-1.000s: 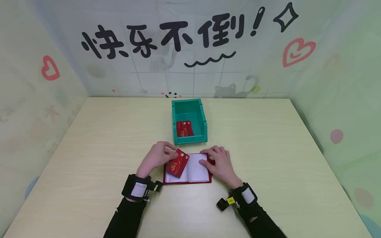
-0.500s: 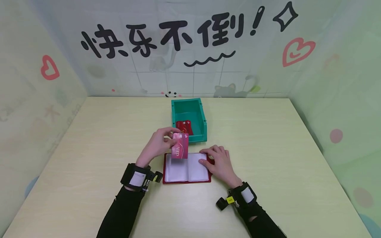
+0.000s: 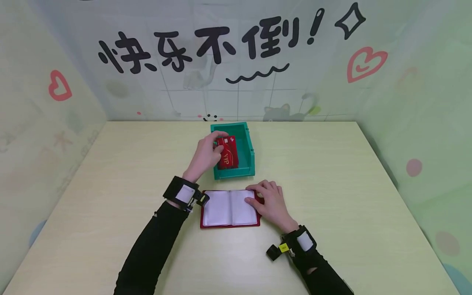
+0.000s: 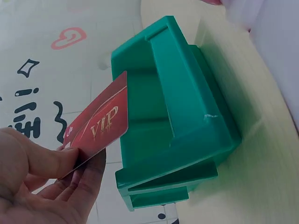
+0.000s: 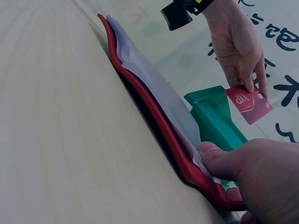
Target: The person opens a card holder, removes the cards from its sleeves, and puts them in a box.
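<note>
From the head view, a pale wooden table stands inside a booth with painted walls, black characters and red hearts. The left hand pinches a red VIP card between thumb and fingers, holding it over the green plastic bin. The right hand lies with fingers flat on the right page of the open card holder, which has a red cover and clear, glossy pockets. To do this well, I think the card should go down flat and low before the fingers let go, so it does not bounce out.

In the left wrist view, the card is thin, stiff and shiny with gold letters, tilted above the bin, whose walls are thick, smooth and moulded.

In the right wrist view, the thumb presses the holder's curved red edge on the table.
</note>
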`<state>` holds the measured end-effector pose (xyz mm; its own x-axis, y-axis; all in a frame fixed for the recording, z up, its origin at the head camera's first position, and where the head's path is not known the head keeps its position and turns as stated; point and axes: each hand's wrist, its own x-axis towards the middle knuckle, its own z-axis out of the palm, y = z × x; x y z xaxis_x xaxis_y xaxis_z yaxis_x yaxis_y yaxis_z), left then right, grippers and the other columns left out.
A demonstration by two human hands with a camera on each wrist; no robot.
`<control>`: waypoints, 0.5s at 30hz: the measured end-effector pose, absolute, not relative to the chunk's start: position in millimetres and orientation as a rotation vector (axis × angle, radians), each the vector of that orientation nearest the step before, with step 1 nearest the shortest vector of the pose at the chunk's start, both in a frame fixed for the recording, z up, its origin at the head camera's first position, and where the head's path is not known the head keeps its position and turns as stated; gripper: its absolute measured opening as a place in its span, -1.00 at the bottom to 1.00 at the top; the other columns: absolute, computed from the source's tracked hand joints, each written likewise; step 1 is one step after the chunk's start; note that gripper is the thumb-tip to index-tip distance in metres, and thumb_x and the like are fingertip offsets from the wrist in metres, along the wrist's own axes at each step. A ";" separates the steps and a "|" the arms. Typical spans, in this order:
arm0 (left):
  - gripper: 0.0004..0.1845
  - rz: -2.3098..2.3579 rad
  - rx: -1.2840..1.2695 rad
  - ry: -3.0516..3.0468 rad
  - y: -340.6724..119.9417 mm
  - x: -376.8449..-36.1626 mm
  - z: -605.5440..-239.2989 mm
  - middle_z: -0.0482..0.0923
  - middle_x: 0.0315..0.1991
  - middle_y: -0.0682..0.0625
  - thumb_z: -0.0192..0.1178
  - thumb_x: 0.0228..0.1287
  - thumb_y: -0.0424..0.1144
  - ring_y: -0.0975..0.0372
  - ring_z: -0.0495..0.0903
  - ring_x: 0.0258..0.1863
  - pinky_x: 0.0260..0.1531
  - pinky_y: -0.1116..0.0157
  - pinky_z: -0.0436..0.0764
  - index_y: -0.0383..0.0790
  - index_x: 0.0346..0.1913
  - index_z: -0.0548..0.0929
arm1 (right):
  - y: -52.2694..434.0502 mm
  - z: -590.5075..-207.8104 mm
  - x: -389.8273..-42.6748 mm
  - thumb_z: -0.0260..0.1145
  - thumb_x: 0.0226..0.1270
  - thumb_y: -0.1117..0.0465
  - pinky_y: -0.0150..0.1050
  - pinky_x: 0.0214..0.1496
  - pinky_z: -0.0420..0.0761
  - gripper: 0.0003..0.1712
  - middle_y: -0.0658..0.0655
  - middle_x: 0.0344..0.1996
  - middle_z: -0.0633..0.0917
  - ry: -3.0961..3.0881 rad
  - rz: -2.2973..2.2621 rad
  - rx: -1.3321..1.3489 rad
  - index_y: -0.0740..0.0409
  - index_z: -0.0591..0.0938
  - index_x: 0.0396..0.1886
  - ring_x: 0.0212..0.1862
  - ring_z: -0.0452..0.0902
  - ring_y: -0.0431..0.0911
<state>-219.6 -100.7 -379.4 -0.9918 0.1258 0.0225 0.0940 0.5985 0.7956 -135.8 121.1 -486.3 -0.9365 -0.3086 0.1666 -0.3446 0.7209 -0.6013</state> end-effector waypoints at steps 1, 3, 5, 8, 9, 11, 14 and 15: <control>-0.54 1.344 0.207 2.793 -98.7 -223.5 -378.5 0.50 0.30 -0.23 0.07 0.48 -0.44 -0.05 0.58 0.03 0.02 0.04 0.71 -0.20 0.38 0.44 | 121.2 -486.1 -135.8 0.47 0.25 0.01 -0.07 0.02 0.28 -0.64 0.09 -0.21 0.60 -2.862 1.017 0.543 -0.01 0.73 0.01 -0.01 0.37 -0.01; -0.54 1.273 0.246 2.825 -94.9 -231.5 -378.0 0.49 0.32 -0.22 0.07 0.47 -0.45 -0.05 0.56 0.11 0.09 0.02 0.69 -0.21 0.38 0.45 | 121.6 -486.3 -136.1 0.47 0.25 0.01 -0.07 0.03 0.28 -0.63 0.09 -0.21 0.60 -2.863 1.018 0.543 -0.01 0.73 0.02 -0.01 0.37 0.00; -0.55 1.196 0.287 2.855 -91.5 -239.1 -379.2 0.51 0.31 -0.22 0.08 0.47 -0.44 -0.04 0.54 0.15 0.13 0.02 0.67 -0.23 0.37 0.48 | 122.0 -486.9 -136.3 0.47 0.25 0.00 -0.07 0.03 0.28 -0.63 0.09 -0.21 0.60 -2.863 1.020 0.543 -0.01 0.73 0.02 -0.01 0.37 0.00; -0.59 1.057 0.355 2.890 -87.8 -248.1 -383.5 0.56 0.25 -0.23 0.10 0.46 -0.44 -0.03 0.55 0.14 0.15 0.05 0.66 -0.27 0.31 0.52 | 122.4 -487.7 -136.5 0.47 0.26 0.00 -0.07 0.03 0.28 -0.64 0.09 -0.21 0.60 -2.854 1.028 0.549 -0.01 0.73 0.02 -0.01 0.37 0.01; -0.61 0.996 0.374 2.907 -87.0 -250.4 -385.1 0.58 0.22 -0.23 0.11 0.45 -0.44 -0.03 0.57 0.13 0.15 0.06 0.65 -0.29 0.29 0.54 | 122.5 -488.0 -136.3 0.47 0.26 0.01 -0.07 0.03 0.28 -0.64 0.09 -0.21 0.60 -2.850 1.029 0.553 -0.01 0.72 0.01 -0.01 0.37 0.00; -0.63 0.851 0.410 2.949 -85.4 -254.1 -388.4 0.62 0.17 -0.23 0.14 0.43 -0.43 -0.02 0.59 0.11 0.21 0.07 0.61 -0.30 0.25 0.58 | 122.5 -488.0 -136.1 0.47 0.25 0.01 -0.07 0.02 0.27 -0.64 0.09 -0.21 0.60 -2.844 1.030 0.559 -0.01 0.72 0.01 -0.02 0.37 0.00; -0.66 0.658 0.435 3.023 -83.1 -257.1 -390.8 0.69 0.08 -0.19 0.20 0.38 -0.43 0.00 0.62 0.11 0.42 -0.04 0.36 -0.28 0.19 0.63 | 122.7 -488.1 -136.4 0.46 0.26 0.01 -0.07 0.03 0.27 -0.64 0.09 -0.21 0.60 -2.846 1.029 0.565 -0.01 0.72 0.01 -0.02 0.37 0.00; -0.67 0.598 0.441 3.050 -82.1 -257.9 -391.2 0.70 0.04 -0.18 0.22 0.36 -0.43 -0.01 0.62 0.10 0.47 -0.10 0.25 -0.27 0.15 0.65 | 122.9 -488.1 -136.7 0.46 0.26 0.00 -0.07 0.03 0.27 -0.64 0.08 -0.21 0.60 -2.847 1.029 0.565 -0.01 0.72 0.02 -0.02 0.37 0.00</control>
<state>-257.9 -82.1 -391.2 -0.9606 0.2733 0.0516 0.2725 0.8880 0.3705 -136.7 122.9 -488.1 -0.9309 -0.3182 0.1794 -0.3594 0.7098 -0.6058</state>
